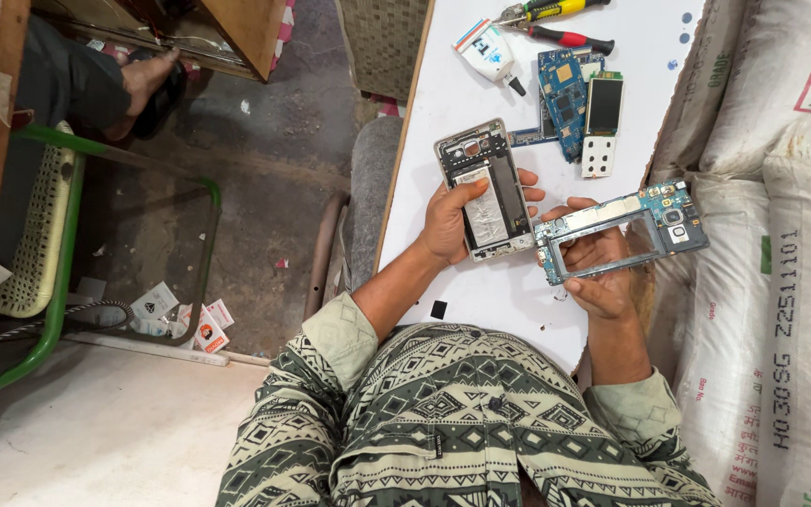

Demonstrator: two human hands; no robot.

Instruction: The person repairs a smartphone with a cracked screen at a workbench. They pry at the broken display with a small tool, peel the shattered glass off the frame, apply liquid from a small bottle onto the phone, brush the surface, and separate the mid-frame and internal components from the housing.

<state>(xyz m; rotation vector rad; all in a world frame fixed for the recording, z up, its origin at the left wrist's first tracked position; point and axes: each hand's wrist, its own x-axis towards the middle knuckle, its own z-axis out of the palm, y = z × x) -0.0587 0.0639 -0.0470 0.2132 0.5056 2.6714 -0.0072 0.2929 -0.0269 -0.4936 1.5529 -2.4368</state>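
Nearest me, my right hand (603,272) gripped a blue L-shaped circuit board (623,230), fingers closed round its lower edge, holding it above the white table (443,94) beside the sacks (781,235). Just left of it my left hand (448,221) clasped an opened phone frame (488,188) — fingers wrapped behind it, thumb across its silver battery. Farther off on the table lay a second blue board (563,99), a small dark screen (604,105), a glue bottle (488,52) and pliers (556,11) — all well apart from my hands.
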